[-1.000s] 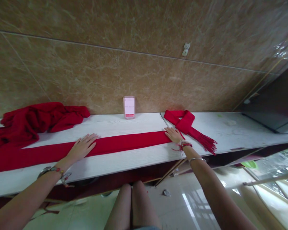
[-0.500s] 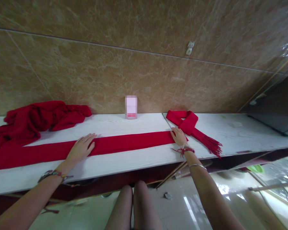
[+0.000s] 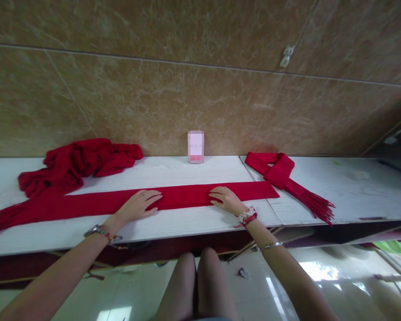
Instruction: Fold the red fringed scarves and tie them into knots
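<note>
On the white counter [image 3: 220,169], got a flat red scarf [image 3: 185,196] running left to right directly under slightly parted fingers, not pinched, with left hand [image 3: 137,207] around mid-length and right hand [image 3: 228,201] nearer the plain right end.

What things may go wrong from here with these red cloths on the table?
The crumpled red cloth meets the long red strip under the left hand and right hand; moving the strip might drag the cloth too. The fringe of the folded red scarf lies near the front edge of the table and might slip over. The upright pink device might tip if bumped.
</note>
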`<state>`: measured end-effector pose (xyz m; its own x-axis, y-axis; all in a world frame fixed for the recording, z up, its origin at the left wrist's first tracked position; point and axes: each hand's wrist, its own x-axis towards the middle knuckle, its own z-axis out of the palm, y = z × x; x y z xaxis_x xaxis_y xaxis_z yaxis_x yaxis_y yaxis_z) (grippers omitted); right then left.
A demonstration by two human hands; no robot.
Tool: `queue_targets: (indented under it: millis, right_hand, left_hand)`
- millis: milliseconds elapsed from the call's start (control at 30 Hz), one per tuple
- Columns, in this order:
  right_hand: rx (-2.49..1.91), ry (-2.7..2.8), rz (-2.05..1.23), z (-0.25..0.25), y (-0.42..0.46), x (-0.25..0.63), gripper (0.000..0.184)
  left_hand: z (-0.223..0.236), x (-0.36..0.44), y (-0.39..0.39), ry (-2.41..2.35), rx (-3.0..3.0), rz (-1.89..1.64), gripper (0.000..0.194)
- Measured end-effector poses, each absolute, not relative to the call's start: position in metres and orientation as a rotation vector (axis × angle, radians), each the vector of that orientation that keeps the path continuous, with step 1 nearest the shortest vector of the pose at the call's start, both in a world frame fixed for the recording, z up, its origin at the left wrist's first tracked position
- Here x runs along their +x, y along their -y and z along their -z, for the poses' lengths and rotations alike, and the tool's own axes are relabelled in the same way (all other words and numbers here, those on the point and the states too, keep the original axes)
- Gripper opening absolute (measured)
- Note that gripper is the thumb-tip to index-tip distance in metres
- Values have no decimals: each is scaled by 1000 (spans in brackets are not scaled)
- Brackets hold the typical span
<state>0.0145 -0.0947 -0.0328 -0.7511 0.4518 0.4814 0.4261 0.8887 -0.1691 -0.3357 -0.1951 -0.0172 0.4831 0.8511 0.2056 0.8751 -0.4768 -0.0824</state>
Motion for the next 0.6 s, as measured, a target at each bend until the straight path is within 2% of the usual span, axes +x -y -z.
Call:
queue_targets:
  millis: [233,600]
  right_hand:
    - [-640,2596,-10,32,95,18,24]
    - [-416,2478,304,34,95,23,26]
  left_hand:
    - [22,-336,195,1403,-2538,194,33]
    - [18,-312,173,1165,-2546,241,24]
